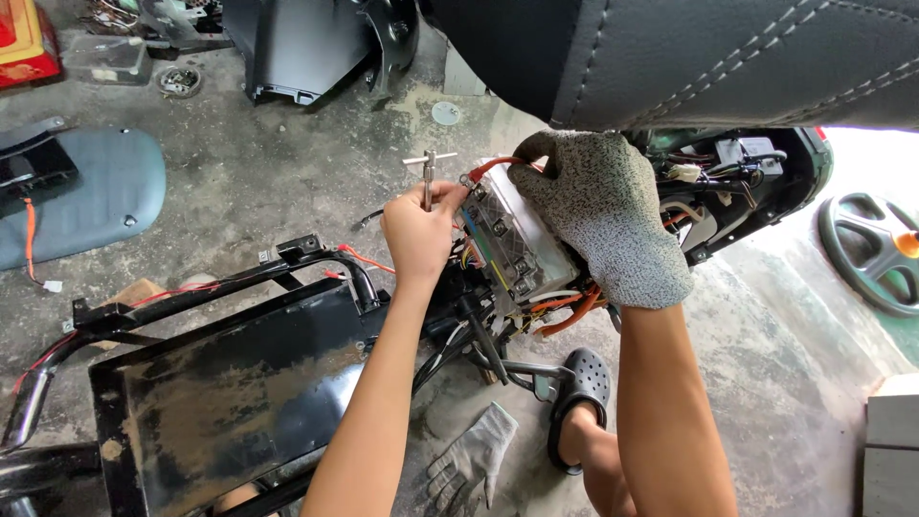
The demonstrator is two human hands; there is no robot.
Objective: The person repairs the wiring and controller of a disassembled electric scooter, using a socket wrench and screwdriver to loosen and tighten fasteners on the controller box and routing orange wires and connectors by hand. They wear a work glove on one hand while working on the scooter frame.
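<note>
Knit cloth glove (603,215), shiny metal T-wrench (428,172)

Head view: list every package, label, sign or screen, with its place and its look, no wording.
Red box: top left corner, on the floor, red with yellow edging, cut off by the frame.
Clear plastic package: beside the red box, flat, see-through.
No signs or screens show.

A red and yellow box (27,43) lies on the concrete floor at the far ten o'clock corner, partly cut off by the edge. Just beside it, toward one o'clock of it, sits a clear plastic package (107,57), flat and rectangular, its contents too dim to tell. On the grey metal controller (512,235) near the middle, a thin strip label with coloured bands runs along the side face.
</note>
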